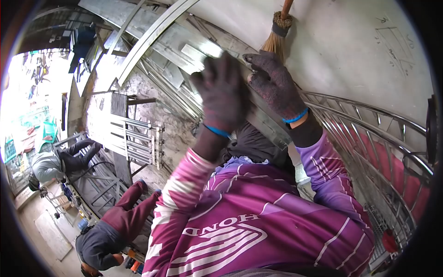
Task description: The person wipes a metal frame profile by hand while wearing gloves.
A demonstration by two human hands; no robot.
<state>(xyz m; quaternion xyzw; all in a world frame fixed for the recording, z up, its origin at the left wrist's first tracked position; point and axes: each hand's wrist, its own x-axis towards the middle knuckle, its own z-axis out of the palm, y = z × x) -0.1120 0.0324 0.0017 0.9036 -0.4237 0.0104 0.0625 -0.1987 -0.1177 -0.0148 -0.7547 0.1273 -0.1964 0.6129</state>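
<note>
Both my hands wear dark, stained work gloves with blue cuffs. My left hand [224,94] is raised in the middle of the head view, blurred by motion, its fingers apart with nothing seen in them. To its right is my right hand [272,85], fingers bent and a gap showing between them. A flat grey metal bar [270,127] runs lengthwise between and below the hands. Whether either hand touches it cannot be made out, and its upper part is partly hidden behind the left hand.
Shiny curved metal railings [369,120] stand at the right, and a straw broom [277,34] leans on the wall. Long metal lengths [157,37] lie beyond my hands. At the left are a rack of metal tubes [138,141] and two people bent over, one in maroon trousers [127,205].
</note>
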